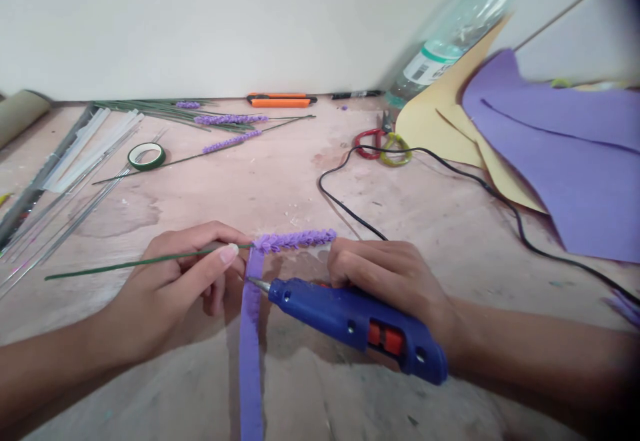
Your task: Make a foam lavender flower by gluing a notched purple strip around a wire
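Note:
My left hand (185, 274) pinches a green wire stem (125, 266) between thumb and forefinger. At the stem's right end, a purple lavender-like flower spike (295, 240) is wrapped in small petals. From its base a purple strip (251, 348), finely fringed on one edge, hangs down toward the near side. My right hand (385, 268) is closed around a blue hot glue gun (350, 321). The gun's metal nozzle touches or nearly touches the strip just below the stem. Behind the gun, the right fingers are partly hidden.
Finished purple flower stems (233, 120), green tape (147, 156) and glue sticks (80, 148) lie far left. An orange cutter (281, 100) rests by the wall. Scissors (383, 142), a black cord (450, 171), a plastic bottle (435, 54) and purple sheets (565, 154) are at right.

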A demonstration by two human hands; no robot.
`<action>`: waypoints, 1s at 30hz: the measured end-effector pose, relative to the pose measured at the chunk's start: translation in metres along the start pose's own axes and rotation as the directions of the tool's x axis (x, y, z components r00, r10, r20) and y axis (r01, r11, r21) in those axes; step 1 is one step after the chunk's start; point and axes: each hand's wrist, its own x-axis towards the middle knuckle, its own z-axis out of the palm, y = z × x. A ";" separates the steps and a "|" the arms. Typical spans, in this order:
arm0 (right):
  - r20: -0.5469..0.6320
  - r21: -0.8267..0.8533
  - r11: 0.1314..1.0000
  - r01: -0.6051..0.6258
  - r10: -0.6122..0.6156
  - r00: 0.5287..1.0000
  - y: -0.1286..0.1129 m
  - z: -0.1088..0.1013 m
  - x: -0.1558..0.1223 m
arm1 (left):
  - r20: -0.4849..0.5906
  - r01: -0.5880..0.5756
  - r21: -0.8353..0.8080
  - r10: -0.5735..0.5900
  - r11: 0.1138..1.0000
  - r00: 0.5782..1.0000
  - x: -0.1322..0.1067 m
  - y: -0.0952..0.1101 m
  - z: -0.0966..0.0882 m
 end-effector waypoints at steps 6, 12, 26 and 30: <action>0.002 -0.006 1.000 -0.027 0.027 1.000 -0.003 -0.001 0.002 | -0.011 -0.022 0.081 0.023 0.997 1.000 -0.001 0.000 0.000; 0.060 -0.078 0.990 -0.115 0.120 0.991 -0.018 -0.009 0.007 | -0.066 -0.072 0.235 0.089 0.969 0.994 -0.004 0.001 0.002; 0.098 -0.274 0.911 -0.308 0.345 0.934 -0.002 -0.080 0.001 | -0.132 -0.023 0.170 0.045 0.985 0.990 -0.006 -0.002 0.001; 0.017 -0.444 0.862 -0.247 0.284 0.959 0.050 -0.097 -0.009 | -0.095 0.008 -0.020 -0.010 1.000 0.995 -0.006 -0.003 0.002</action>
